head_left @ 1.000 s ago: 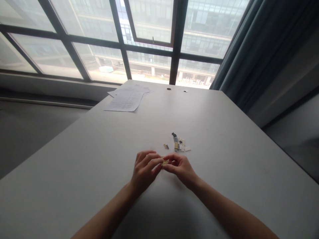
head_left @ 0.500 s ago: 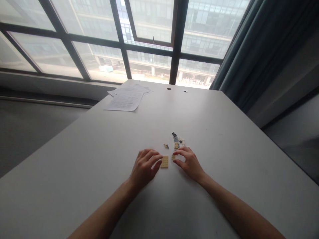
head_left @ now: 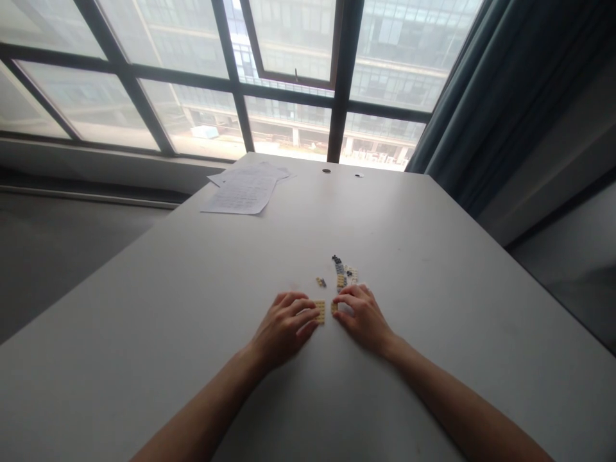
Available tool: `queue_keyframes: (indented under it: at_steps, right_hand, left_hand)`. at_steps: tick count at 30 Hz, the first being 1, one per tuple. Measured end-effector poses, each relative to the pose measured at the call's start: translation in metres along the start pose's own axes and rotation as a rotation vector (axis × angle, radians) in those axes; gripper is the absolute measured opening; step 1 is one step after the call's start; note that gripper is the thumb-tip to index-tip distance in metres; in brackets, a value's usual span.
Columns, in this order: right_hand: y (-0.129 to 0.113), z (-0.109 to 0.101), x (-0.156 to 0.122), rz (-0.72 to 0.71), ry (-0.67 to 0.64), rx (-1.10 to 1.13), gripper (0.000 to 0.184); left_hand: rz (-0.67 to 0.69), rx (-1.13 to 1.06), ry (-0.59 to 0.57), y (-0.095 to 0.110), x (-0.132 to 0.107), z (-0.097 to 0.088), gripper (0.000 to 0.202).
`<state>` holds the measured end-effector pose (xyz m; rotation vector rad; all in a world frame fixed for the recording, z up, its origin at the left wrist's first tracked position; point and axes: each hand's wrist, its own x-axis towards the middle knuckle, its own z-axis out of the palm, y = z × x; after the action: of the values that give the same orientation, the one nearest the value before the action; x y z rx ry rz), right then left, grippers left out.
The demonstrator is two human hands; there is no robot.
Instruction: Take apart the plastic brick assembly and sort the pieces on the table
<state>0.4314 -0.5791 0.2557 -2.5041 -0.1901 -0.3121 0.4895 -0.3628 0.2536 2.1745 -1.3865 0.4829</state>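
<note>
Daylight from a dark-framed window point(head_left: 289, 38), well beyond a larger tan toy-brick plate point(head_left: 322, 312), spreads over a white table point(head_left: 433, 256) where a person works bare-handed. The studded larger plate lies on the near half of the table, its left part covered by the left hand point(head_left: 289, 324), whose bent fingers reach over it while the thumb sits at its near edge; whether they pinch the plate or merely rest on it cannot be told. Just to the right of the larger plate, across a narrow gap, is a smaller tan studded piece point(head_left: 333, 308). The right hand point(head_left: 359, 317) is partly open around it, index finger toward the far end and thumb toward the near end, though a firm hold cannot be confirmed. Beyond the larger plate and slightly to its right runs a slim row of dark, grey and tan bricks point(head_left: 339, 271); a little farther right of the plate are white bricks point(head_left: 355, 274) and a small black piece point(head_left: 349, 274), this cluster partly hidden by the right hand. Directly beyond the larger plate lie small tan and grey pieces point(head_left: 321, 282). Far beyond it and to the left, paper sheets point(head_left: 243, 192) overlap; far to its right hangs a blue-grey curtain point(head_left: 457, 109).
</note>
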Motion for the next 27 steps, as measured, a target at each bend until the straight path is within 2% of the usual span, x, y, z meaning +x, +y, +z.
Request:
queue_keyframes:
  at_steps: [11, 14, 19, 23, 27]
  right_hand:
    - [0.005, -0.003, 0.000, -0.007, 0.027, -0.033, 0.019]
    - [0.016, -0.010, 0.007, 0.017, 0.076, -0.066, 0.018]
    - [0.041, -0.022, 0.025, 0.147, 0.171, -0.111, 0.016]
    - [0.052, -0.023, 0.034, 0.176, 0.145, -0.131, 0.018]
    - [0.053, -0.018, 0.036, 0.184, 0.123, -0.132, 0.021]
  left_hand:
    - [0.006, -0.009, 0.020, 0.001, 0.001, 0.000, 0.010]
    - [0.009, -0.016, 0.024, 0.001, 0.001, -0.001, 0.010]
    - [0.005, -0.023, 0.032, 0.001, 0.000, 0.001, 0.010]
    - [0.004, -0.022, 0.032, 0.000, -0.001, 0.002, 0.009]
    - [-0.002, -0.018, 0.035, 0.000, -0.001, 0.001, 0.008]
